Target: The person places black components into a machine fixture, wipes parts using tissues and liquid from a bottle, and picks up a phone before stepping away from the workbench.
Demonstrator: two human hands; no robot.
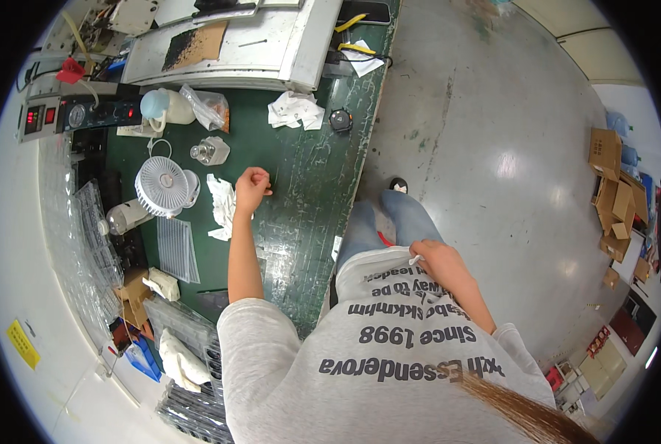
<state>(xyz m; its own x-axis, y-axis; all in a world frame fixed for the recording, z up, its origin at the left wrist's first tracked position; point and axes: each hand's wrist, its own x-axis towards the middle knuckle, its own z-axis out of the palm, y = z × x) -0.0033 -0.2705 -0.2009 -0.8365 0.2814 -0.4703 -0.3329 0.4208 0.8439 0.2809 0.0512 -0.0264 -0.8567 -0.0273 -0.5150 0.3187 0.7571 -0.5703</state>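
Note:
My left hand (pixel 251 189) is over the green worktop (pixel 293 192), its fingers curled together in a pinch. Whatever may be between them is too small to make out. Beside it lies a crumpled white tissue (pixel 222 207), and a clear bottle with a silvery cap (pixel 210 151) stands farther off. My right hand (pixel 443 264) rests at the hem of my grey T-shirt (pixel 412 325), over my lap. Its fingers are bent around a small white thing (pixel 416 260), of a kind I cannot tell.
A white fan (pixel 165 185), a lying clear bottle (pixel 128 216) and a ribbed clear bag (pixel 176 250) are at left. Farther back are a jug (pixel 169 107), another tissue (pixel 296 110), a round black item (pixel 341 120) and a white machine (pixel 286 59). Cardboard boxes (pixel 613 200) stand far right.

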